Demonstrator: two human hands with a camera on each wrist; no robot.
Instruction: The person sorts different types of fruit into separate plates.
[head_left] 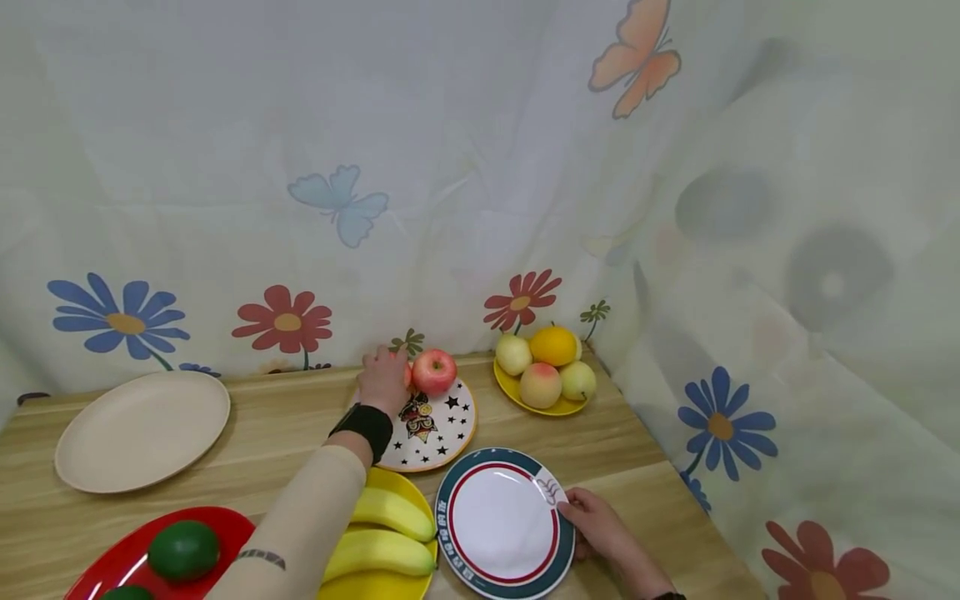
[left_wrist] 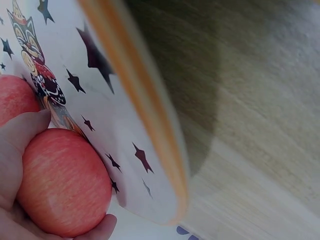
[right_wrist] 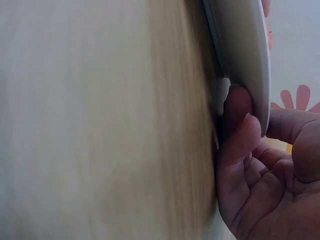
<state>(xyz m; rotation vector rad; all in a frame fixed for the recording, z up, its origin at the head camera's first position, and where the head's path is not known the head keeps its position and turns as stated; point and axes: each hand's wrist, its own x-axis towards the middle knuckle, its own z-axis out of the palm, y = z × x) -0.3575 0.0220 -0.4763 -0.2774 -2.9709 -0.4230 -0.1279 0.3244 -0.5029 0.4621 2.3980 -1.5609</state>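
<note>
My left hand (head_left: pixel 384 383) reaches over the star-patterned plate (head_left: pixel 448 429) and grips a red apple (left_wrist: pixel 67 185); thumb and fingers curl round it in the left wrist view. Beside it on that plate sits another red apple (head_left: pixel 435 372). Nearer me, my right hand (head_left: pixel 600 527) pinches the right rim of a white plate (head_left: pixel 498 521) with a green border and red ring. In the right wrist view, fingers (right_wrist: pixel 240 145) lie under that plate's edge, with the thumb on the other side. The plate's rim there is slightly off the table.
Bananas (head_left: pixel 378 553) lie on a yellow plate (head_left: pixel 390 586) under my left forearm. A red plate (head_left: pixel 112 560) with green fruits (head_left: pixel 183 550) is front left. Behind it lies a beige plate (head_left: pixel 142 429). A small yellow plate (head_left: pixel 536 406) of mixed fruit (head_left: pixel 540 385) stands back right, near the curtain (head_left: pixel 450 167).
</note>
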